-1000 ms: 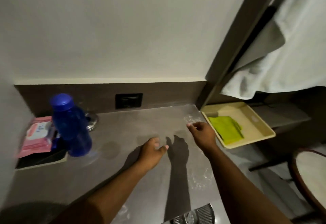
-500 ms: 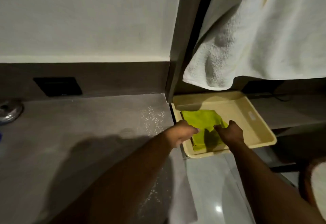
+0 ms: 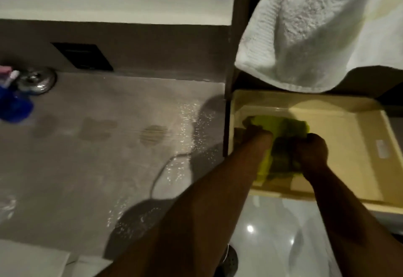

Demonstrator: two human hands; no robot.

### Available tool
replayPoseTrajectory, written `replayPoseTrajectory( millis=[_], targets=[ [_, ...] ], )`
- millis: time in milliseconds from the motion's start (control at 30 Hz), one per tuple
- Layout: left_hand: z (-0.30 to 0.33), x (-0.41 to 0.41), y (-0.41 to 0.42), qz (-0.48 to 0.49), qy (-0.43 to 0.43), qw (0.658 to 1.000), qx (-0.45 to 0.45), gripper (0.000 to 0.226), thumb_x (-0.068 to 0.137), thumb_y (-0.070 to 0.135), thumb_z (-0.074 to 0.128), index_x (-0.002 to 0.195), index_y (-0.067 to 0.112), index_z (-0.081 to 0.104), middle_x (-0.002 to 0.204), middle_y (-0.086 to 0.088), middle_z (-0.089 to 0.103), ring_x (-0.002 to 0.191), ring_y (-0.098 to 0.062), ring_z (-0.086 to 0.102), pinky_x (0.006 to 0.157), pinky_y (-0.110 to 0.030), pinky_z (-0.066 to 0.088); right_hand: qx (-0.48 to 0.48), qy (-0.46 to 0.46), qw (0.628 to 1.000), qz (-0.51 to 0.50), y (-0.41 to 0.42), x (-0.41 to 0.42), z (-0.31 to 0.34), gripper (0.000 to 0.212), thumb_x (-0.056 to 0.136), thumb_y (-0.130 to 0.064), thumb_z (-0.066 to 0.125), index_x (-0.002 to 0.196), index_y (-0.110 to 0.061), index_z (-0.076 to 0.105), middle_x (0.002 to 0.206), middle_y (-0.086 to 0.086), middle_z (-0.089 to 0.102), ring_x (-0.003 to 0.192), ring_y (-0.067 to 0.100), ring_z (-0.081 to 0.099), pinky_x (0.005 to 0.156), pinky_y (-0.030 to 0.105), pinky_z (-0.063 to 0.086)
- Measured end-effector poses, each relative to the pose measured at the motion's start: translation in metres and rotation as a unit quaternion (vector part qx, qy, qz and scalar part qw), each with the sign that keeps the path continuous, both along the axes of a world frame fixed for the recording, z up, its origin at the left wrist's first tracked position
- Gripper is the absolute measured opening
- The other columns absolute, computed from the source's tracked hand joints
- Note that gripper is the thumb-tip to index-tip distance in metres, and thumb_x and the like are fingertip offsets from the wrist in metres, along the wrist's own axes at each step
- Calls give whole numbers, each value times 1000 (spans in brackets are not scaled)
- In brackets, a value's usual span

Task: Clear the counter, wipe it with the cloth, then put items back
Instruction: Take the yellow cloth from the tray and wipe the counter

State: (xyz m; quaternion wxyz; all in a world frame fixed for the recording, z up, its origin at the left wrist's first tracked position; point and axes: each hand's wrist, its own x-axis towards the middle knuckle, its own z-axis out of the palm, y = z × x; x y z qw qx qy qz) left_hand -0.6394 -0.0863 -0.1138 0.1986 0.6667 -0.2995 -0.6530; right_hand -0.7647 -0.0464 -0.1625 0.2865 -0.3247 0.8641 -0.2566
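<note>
Both my hands are down in the cream tray (image 3: 357,137), on the green cloth (image 3: 283,128) that lies in its left half. My left hand (image 3: 254,135) is at the cloth's left edge; its fingers are lost in shadow and blur, so I cannot tell whether they grip the fabric or only press on it. My right hand (image 3: 313,150) has its fingers curled down into the cloth's right side, bunching it. The fabric between my hands is dark with their shadow.

To the left of my left arm lies the grey counter (image 3: 91,167), strewn with pale specks and faint ring marks. Far off to the left, cut by the frame edge, sit a blue bottle (image 3: 13,108) and a shiny metal disc (image 3: 36,80). Above my hands a white towel (image 3: 316,28) hangs, hiding the tray's far corner.
</note>
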Motion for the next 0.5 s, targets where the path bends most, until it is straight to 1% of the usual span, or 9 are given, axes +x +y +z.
replayPoseTrajectory(
  millis=[100, 167, 267, 300, 333, 367, 400, 433, 500],
  targets=[
    [25, 14, 14, 14, 82, 995, -53, 35, 96, 14, 47, 122, 30, 64, 123, -5, 67, 110, -19, 64, 91, -37, 54, -88, -59, 994, -24, 2, 12, 38, 17, 80, -28, 61, 81, -11, 62, 83, 18, 68, 79, 38, 65, 73, 47, 55],
    [44, 41, 24, 27, 103, 988, -110, 38, 88, 14, 54, 125, 21, 59, 123, -11, 65, 106, -28, 64, 90, -43, 54, -140, -83, 986, -22, 7, 33, 68, 14, 77, -29, 57, 76, -16, 59, 78, 13, 65, 76, 38, 64, 65, 41, 53],
    [61, 120, 39, 48, 136, 974, -177, 29, 90, 11, 56, 117, 19, 62, 107, -7, 70, 87, -19, 69, 72, -32, 56, -194, -128, 972, 23, 16, 91, 105, 11, 79, -26, 55, 84, -18, 60, 87, 19, 66, 81, 39, 65, 70, 50, 55],
    [66, 147, 42, 49, 145, 969, -196, 24, 92, 8, 55, 109, 18, 66, 99, -5, 73, 82, -16, 70, 69, -29, 57, -208, -132, 968, 46, 18, 112, 113, 14, 81, -23, 57, 92, -16, 63, 90, 17, 67, 82, 35, 65, 74, 44, 56],
    [70, 178, 44, 60, 145, 966, -206, 22, 92, 5, 53, 107, 16, 67, 96, -6, 74, 81, -16, 71, 69, -29, 58, -228, -143, 960, 72, 20, 139, 120, 20, 81, -22, 58, 97, -14, 64, 87, 10, 68, 80, 28, 64, 73, 30, 55],
    [79, 217, 46, 73, 122, 965, -218, 22, 93, 3, 53, 110, 12, 64, 100, -10, 72, 84, -19, 70, 72, -32, 57, -241, -160, 952, 96, 22, 176, 131, 25, 77, -23, 58, 99, -14, 64, 82, 2, 67, 75, 19, 61, 66, 17, 51],
    [85, 255, 46, 87, 85, 966, -230, 24, 92, 2, 54, 114, 8, 60, 105, -14, 70, 89, -25, 67, 76, -35, 55, -252, -189, 942, 114, 22, 213, 139, 31, 72, -23, 58, 102, -15, 62, 81, -3, 65, 73, 16, 59, 61, 11, 47],
    [91, 290, 46, 98, 34, 965, -241, 25, 91, 3, 55, 116, 4, 58, 109, -17, 68, 93, -27, 66, 79, -35, 53, -249, -215, 936, 127, 21, 249, 144, 36, 72, -22, 58, 108, -17, 61, 86, -2, 66, 78, 19, 61, 66, 13, 48],
    [93, 353, 41, 114, -33, 959, -259, 26, 89, 5, 60, 115, 4, 59, 109, -16, 69, 90, -24, 67, 74, -30, 54, -239, -234, 930, 152, 14, 313, 143, 47, 82, -12, 63, 128, -14, 54, 111, 7, 66, 99, 27, 63, 89, 33, 52]
  ],
)
